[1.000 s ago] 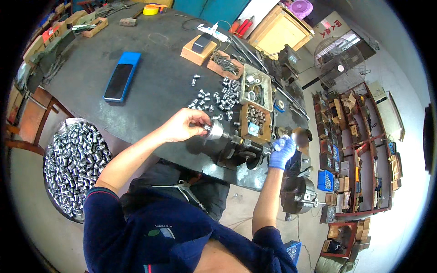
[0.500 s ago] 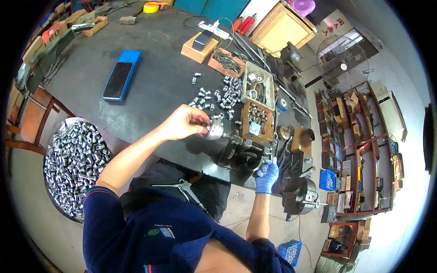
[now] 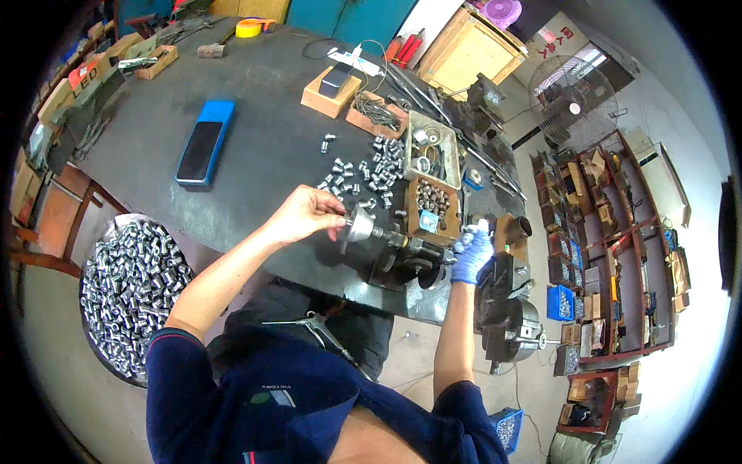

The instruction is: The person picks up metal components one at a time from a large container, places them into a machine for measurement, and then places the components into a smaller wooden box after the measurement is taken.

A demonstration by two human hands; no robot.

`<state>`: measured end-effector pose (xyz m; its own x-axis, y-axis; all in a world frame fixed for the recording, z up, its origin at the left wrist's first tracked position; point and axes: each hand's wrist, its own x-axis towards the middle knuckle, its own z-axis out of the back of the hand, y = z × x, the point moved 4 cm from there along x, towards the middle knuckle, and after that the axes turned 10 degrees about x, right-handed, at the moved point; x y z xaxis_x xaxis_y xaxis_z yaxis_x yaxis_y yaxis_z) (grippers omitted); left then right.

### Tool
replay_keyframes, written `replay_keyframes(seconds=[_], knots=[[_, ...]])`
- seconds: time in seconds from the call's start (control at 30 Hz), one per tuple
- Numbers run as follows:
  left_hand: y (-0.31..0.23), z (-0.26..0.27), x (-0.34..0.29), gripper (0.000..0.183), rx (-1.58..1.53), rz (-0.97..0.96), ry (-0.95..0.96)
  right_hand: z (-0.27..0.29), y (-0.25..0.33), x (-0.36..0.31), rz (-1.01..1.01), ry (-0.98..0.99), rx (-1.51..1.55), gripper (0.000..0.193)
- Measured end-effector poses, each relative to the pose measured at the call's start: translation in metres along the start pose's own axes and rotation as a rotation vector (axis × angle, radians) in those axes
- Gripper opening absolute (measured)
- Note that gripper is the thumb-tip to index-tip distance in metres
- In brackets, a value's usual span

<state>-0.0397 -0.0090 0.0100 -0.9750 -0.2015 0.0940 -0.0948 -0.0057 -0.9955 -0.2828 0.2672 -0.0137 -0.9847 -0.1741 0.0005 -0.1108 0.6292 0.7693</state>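
Observation:
My bare left hand (image 3: 309, 213) pinches at the mouth of a round metal chuck (image 3: 361, 225); whatever lies between its fingertips is too small to make out. The chuck sits on the left end of a small bench spindle (image 3: 413, 264) at the table's near edge. My right hand (image 3: 473, 255), in a blue glove, is curled beside the spindle's right end. Its palm side is hidden, so what it grips does not show. Beyond the chuck lies a loose heap of short shiny metal fittings (image 3: 384, 164).
A wooden box of darker metal pieces (image 3: 434, 203) and a tray of rings (image 3: 433, 147) stand behind the spindle. A blue-edged phone (image 3: 202, 147) lies on the dark table (image 3: 263, 116). Left, a large container brims with fittings (image 3: 133, 294). A bench vise (image 3: 512, 329) stands right.
My right hand has swung away from me and slightly right around the spindle's end. The left hand remains at the chuck. The whole view has shifted slightly.

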Motion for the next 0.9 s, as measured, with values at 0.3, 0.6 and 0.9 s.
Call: replay_keyframes(seconds=[0.3,0.6,0.9], knots=[[0.006,0.003,-0.004,0.021,-0.149,0.042,-0.011,0.037,0.027,-0.103,0.007,0.148,0.132,0.028],[0.017,0.033,-0.039,0.02,-0.045,0.02,-0.118,0.034,-0.033,-0.006,-0.291,0.402,0.173,0.026],[0.004,0.173,-0.276,0.016,0.911,0.399,-0.926,0.002,0.041,-0.052,0.114,0.285,0.201,0.033]])
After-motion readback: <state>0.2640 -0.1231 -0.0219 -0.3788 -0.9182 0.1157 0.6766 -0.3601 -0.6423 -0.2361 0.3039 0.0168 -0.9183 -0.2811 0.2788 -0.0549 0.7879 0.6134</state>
